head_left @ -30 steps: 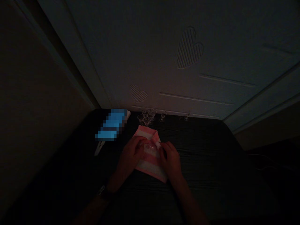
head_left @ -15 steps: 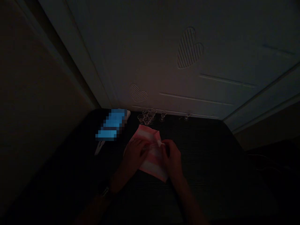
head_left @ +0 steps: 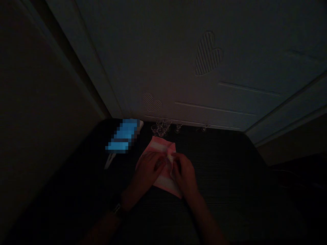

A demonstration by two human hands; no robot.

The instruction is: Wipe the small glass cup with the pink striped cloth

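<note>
A pink and white striped cloth (head_left: 167,183) lies on the dark table (head_left: 230,170). My left hand (head_left: 149,168) rests over the cloth's left part, its fingers curled round what looks like a small clear glass (head_left: 163,162), though the dim light blurs its outline. On the cloth's right side my right hand (head_left: 185,172) pinches a raised fold of it close to that glass. The fingertips of both hands are near each other. A watch is on my left wrist.
Several small stemmed glasses (head_left: 161,129) stand grouped behind the cloth. One more (head_left: 178,127) stands just right of them, and another (head_left: 205,127) is farther right by the white panel (head_left: 166,68). A bright pixelated screen (head_left: 124,136) is at the back left.
My right hand has moved slightly left, bringing the cloth's right corner fold inward toward my left hand. My left hand has barely moved.
</note>
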